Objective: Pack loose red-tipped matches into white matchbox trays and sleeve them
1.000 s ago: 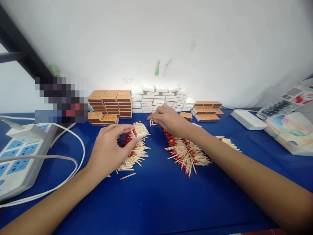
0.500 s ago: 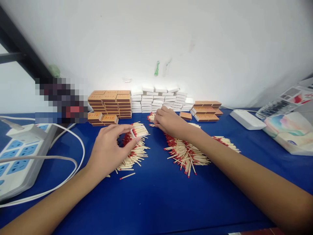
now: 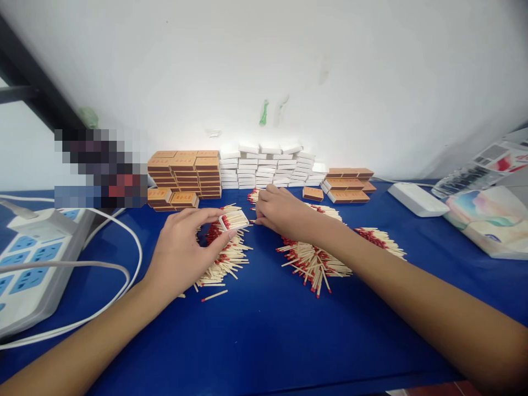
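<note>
My left hand point(image 3: 185, 239) pinches a small white matchbox tray point(image 3: 225, 224) between thumb and fingers, tilted and partly filled with red-headed matches point(image 3: 236, 220). Beneath and beside it lies a loose heap of matches point(image 3: 226, 261), partly covered by the hand. My right hand point(image 3: 280, 212) is just right of the tray, fingers closed in a pinch; a match tip point(image 3: 253, 222) pokes out from them. Behind its fingers sits a small cluster of matches point(image 3: 253, 195). A larger match pile point(image 3: 315, 258) spreads under my right wrist and forearm.
Orange matchboxes point(image 3: 183, 162) are stacked at the back left, white trays point(image 3: 264, 170) at the back middle, more matchboxes point(image 3: 348, 184) at the back right. A power strip point(image 3: 33, 275) with white cables lies left. At right are a white device point(image 3: 418, 199) and a tissue pack point(image 3: 490, 220).
My right hand has moved slightly left and toward me, from the small back cluster of matches closer to the tray. My left hand holds the tray almost unmoved.
</note>
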Demonstrator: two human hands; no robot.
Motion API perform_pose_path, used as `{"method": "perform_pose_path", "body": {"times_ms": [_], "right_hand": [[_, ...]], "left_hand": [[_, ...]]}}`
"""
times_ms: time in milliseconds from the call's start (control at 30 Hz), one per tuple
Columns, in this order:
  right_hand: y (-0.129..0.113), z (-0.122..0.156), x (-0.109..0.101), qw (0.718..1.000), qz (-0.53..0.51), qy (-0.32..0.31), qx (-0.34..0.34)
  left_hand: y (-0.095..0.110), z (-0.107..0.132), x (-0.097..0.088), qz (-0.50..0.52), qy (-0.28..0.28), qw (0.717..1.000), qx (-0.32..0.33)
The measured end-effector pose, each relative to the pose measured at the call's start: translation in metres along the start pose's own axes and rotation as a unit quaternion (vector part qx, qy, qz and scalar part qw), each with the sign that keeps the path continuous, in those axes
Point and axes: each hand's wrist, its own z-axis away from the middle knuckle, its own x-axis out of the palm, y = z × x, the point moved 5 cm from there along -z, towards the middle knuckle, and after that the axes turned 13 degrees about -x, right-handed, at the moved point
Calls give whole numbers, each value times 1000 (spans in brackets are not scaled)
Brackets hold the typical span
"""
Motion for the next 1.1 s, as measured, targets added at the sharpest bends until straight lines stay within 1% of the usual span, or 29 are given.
{"method": "perform_pose_path", "body": {"times_ms": [267,400,567,733,833,933,1000,1033,1100], "right_hand": [[8,4,2,999,-12,-27,16],[6,4,1,1000,-10,-12,2],[3,3,0,1000,-18,-11,6],[6,3,2,999,-41,8,4],[8,2,6,999,-46,-1,14],[9,1,8,999,-35,-10,9],[10,1,4,1000,-31,2,1],[10,1,0,999,-34,19,-1],[9,2,-12,996,-54,72,-9]], "left_hand": [[1,-1,-1,1,1,1000,3],[0,-1,0,3,2,1000,2],[-1,-1,0,3,0,1000,-2],[0,0,-1,3,0,1000,-4],[1,0,0,0,1,1000,-1],[0,-1,0,1,1,1000,2],[0,-1,0,3,2,1000,3],[0,-1,0,4,3,1000,3],[0,-1,-1,5,3,1000,-1]]}}
